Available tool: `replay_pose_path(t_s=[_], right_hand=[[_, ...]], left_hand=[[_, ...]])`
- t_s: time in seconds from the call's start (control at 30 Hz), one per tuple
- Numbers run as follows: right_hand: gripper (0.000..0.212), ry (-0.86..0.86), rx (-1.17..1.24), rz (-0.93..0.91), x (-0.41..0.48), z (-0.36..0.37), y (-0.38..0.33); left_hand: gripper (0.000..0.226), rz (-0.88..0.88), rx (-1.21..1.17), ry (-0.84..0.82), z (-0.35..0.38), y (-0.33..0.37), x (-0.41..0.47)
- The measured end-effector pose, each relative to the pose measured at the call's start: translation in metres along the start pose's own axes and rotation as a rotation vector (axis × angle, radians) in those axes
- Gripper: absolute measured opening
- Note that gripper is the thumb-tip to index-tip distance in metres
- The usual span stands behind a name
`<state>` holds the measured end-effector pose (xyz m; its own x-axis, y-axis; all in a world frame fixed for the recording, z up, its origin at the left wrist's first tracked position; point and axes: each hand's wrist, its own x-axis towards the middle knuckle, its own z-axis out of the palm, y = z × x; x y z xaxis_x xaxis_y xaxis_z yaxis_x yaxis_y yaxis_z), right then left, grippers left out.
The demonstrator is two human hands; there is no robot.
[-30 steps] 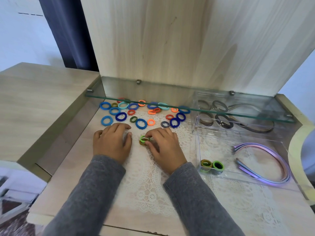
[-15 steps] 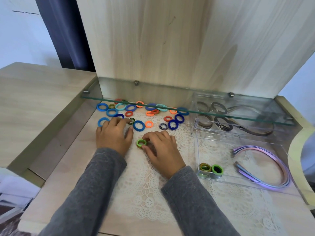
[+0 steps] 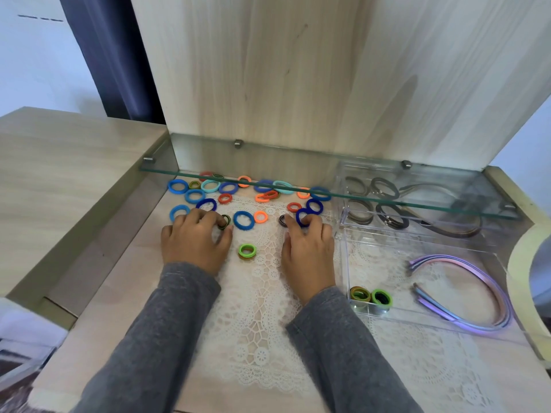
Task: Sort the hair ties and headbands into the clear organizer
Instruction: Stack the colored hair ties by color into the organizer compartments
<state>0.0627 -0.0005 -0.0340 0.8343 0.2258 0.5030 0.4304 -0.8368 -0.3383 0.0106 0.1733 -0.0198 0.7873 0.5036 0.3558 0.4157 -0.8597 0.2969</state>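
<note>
The organizer (image 3: 346,263) sits right of the doily (image 3: 256,308), with headbands (image 3: 504,302) and two ties (image 3: 371,296) in its front bay. Both hands have moved forward to the loose ties. The left hand (image 3: 195,239) pinches a dark tie (image 3: 224,222), and the right hand (image 3: 308,248) curls its fingertips round a navy tie (image 3: 302,217). The green tie (image 3: 247,251), held by the right a moment ago, lies released on the doily between them.
</note>
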Motion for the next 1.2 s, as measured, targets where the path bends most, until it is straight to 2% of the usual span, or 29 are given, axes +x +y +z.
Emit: replay_pose_path(t_s=[0.2,0.4,0.53,0.7,1.2], right_hand=[[0.031,-0.046,-0.025,-0.010,0.000,-0.002,0.000],[0.020,-0.040,-0.002,-0.025,0.000,-0.005,-0.001],[0.017,-0.069,0.003,-0.050,-0.001,-0.007,-0.001],[0.014,-0.045,0.003,-0.062,-0.003,-0.007,-0.001],[0.018,-0.131,0.022,-0.037,-0.003,-0.011,-0.002]], left_hand=[[0.021,0.049,-0.041,-0.021,-0.005,-0.002,-0.007],[0.012,0.226,-0.251,-0.032,-0.007,-0.011,-0.021],[0.017,0.356,-0.346,-0.006,-0.004,-0.016,-0.025],[0.020,0.447,-0.303,0.012,-0.005,-0.014,-0.028],[0.028,0.433,-0.141,-0.020,-0.020,-0.001,-0.036]])
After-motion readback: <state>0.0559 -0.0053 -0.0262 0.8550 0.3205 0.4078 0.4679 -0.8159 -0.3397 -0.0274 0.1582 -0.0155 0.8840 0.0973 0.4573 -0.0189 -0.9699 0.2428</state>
